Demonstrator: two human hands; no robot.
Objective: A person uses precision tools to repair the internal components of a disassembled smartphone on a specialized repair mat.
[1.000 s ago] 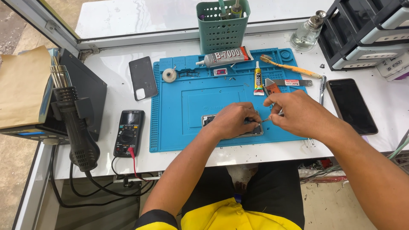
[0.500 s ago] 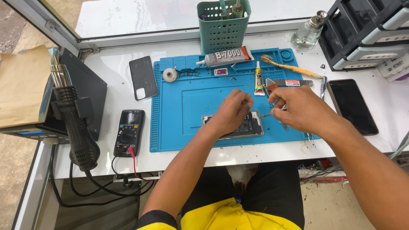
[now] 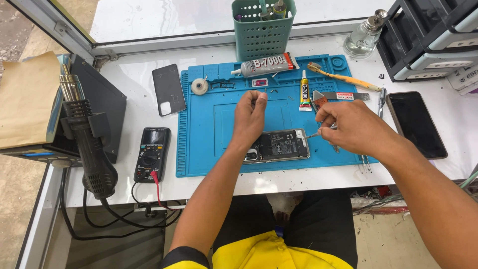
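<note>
head view | looks steeply down | close above blue mat (image 3: 219, 134)

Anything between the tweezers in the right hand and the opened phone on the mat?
Nothing visible. The right hand holds tweezers whose tip sits at the right end of the opened phone. The left hand is raised over the blue mat, above the phone's left part, clear of that gap.

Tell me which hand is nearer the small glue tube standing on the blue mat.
Right. The right hand is just right of the small glue tube, slightly below it. The left hand is farther off, to the tube's left and lower, above the opened phone.
</note>
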